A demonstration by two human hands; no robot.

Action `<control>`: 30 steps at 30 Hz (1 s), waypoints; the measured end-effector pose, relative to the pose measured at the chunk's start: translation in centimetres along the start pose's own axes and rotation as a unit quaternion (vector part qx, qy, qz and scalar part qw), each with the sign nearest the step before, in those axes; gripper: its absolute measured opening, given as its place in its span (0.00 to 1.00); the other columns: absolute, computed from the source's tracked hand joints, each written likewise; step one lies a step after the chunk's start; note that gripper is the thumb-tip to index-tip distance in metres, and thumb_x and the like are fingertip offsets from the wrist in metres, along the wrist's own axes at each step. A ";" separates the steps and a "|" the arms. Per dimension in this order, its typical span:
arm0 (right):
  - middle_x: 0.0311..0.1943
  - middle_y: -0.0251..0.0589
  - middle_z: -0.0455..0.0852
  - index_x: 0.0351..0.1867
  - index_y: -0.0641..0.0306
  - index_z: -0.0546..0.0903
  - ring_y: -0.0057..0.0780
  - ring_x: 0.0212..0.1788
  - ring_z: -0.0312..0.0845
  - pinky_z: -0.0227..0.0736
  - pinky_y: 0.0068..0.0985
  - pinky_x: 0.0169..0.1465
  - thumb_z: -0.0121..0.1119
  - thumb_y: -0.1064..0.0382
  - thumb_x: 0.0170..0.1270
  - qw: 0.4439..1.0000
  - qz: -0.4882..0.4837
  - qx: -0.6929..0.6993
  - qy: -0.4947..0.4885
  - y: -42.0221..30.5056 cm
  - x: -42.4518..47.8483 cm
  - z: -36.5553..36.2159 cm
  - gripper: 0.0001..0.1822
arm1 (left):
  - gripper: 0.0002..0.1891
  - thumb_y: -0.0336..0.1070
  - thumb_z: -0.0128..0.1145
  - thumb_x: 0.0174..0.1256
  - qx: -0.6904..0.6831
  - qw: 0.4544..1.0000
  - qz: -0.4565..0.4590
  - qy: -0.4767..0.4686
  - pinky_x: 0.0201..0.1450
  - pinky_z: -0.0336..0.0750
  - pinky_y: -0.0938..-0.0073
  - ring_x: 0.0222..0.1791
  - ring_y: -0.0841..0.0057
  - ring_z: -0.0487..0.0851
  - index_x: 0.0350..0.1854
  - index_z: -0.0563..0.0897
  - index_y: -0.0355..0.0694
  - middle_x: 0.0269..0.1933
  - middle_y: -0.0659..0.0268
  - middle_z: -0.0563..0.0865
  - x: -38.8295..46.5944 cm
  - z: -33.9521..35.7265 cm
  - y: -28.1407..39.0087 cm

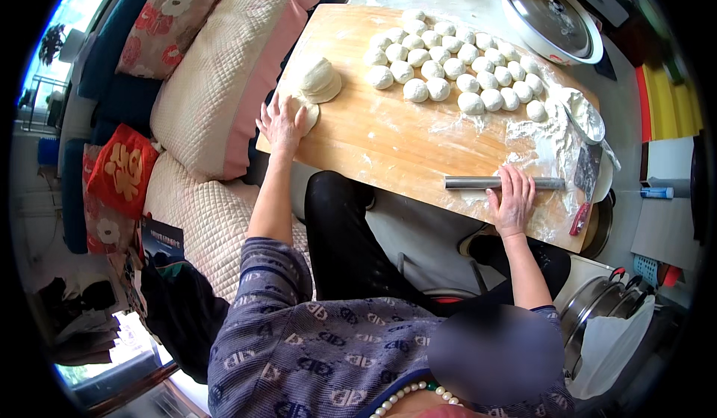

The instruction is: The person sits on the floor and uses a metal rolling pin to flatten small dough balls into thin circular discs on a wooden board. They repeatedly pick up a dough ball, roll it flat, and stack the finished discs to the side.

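Note:
My left hand lies at the left edge of a wooden board, its fingers spread over a flat dough round. Just beyond it, several rolled dough rounds overlap in a pile. Towards the board's right front, my right hand rests over a metal rolling pin, with the fingers across it and the thumb on the near side. No dough shows under the pin. Many small floured dough balls sit in a cluster on the far half of the board.
Loose flour and a metal scoop occupy the board's right end, beside a scraper with a red handle. A lidded white basin stands beyond. Metal pots are at lower right; a quilted sofa borders the left.

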State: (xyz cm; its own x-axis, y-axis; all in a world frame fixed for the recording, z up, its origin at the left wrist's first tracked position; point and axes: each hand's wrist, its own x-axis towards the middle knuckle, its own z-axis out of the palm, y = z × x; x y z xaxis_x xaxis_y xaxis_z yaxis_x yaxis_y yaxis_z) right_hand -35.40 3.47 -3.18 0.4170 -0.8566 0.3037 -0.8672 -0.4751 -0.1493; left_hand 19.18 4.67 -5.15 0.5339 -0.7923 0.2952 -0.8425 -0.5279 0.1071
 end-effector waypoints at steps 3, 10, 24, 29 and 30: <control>0.66 0.39 0.76 0.68 0.56 0.74 0.40 0.70 0.66 0.51 0.49 0.77 0.64 0.48 0.64 1.000 0.014 -0.012 -0.003 0.7 -0.3 -0.4 0.32 | 0.21 0.47 0.65 0.66 -0.124 0.978 0.158 0.063 0.73 0.64 0.54 0.70 0.58 0.70 0.59 0.83 0.50 0.69 0.67 0.77 2.0 -3.0 9.2; 0.65 0.38 0.76 0.68 0.54 0.75 0.39 0.69 0.68 0.52 0.48 0.77 0.66 0.48 0.63 1.000 0.003 0.000 0.006 0.2 -0.1 0.0 0.33 | 0.15 0.38 0.63 0.64 -0.170 0.962 0.213 0.002 0.62 0.75 0.61 0.58 0.57 0.77 0.52 0.84 0.42 0.57 0.62 0.82 2.3 1.3 20.2; 0.64 0.39 0.77 0.67 0.56 0.76 0.41 0.69 0.68 0.52 0.49 0.77 0.67 0.51 0.62 0.999 0.009 0.036 0.018 0.1 -0.2 -0.2 0.31 | 0.35 0.48 0.60 0.67 -0.109 0.945 0.277 -0.140 0.83 0.47 0.48 0.82 0.56 0.54 0.76 0.68 0.48 0.80 0.63 0.63 -9.8 -2.5 21.9; 0.64 0.38 0.77 0.66 0.55 0.76 0.39 0.69 0.68 0.52 0.48 0.77 0.68 0.51 0.61 0.999 0.018 0.036 0.019 0.9 -0.5 -0.3 0.32 | 0.34 0.54 0.58 0.70 -0.106 0.937 0.294 -0.159 0.82 0.48 0.46 0.81 0.55 0.54 0.76 0.68 0.53 0.81 0.65 0.61 -10.8 -2.9 23.3; 0.64 0.38 0.77 0.66 0.55 0.76 0.39 0.69 0.68 0.52 0.48 0.77 0.68 0.51 0.61 0.999 0.022 0.035 0.013 1.0 -0.8 -0.5 0.32 | 0.34 0.55 0.58 0.70 -0.105 0.935 0.298 -0.163 0.82 0.48 0.46 0.81 0.55 0.54 0.76 0.68 0.54 0.81 0.65 0.61 -11.5 -2.8 23.5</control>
State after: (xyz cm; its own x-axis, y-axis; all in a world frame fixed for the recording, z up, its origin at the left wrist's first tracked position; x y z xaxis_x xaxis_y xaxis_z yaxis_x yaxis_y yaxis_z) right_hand -36.73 3.74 -3.13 0.3713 -0.8716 0.3202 -0.8630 -0.4512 -0.2273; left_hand -6.96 2.23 -3.32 -0.0699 -0.9957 0.0609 -0.9742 0.0813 0.2106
